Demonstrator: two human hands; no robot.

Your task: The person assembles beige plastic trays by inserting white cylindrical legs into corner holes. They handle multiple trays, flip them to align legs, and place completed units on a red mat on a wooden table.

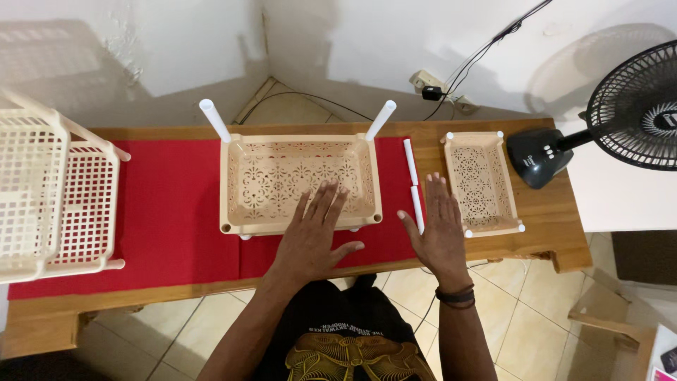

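- Our left hand [314, 236] lies flat and spread wide, fingers over the near rim of the big tray [300, 182], gripping nothing.
- Our right hand [438, 229] is just as open, palm down on the bench [543, 212], fingers beside two loose white tubes [415, 185] that lie between the big tray and the small tray [482, 182].
- Two tubes [215, 120] already stand in the big tray's far corners, each tilted outward; we judge them loosely seated, so a push on the near rim could tip the tray and shake them out.
- Loose tubes are round, and lie partly on the red cloth [169, 204]; a careless brush from our right hand could roll them off the near edge.
- Cloth under the big tray may slide if we lean on it.
- At far right the fan [635, 106] and its base stand near the small tray; shoving that tray could knock them.
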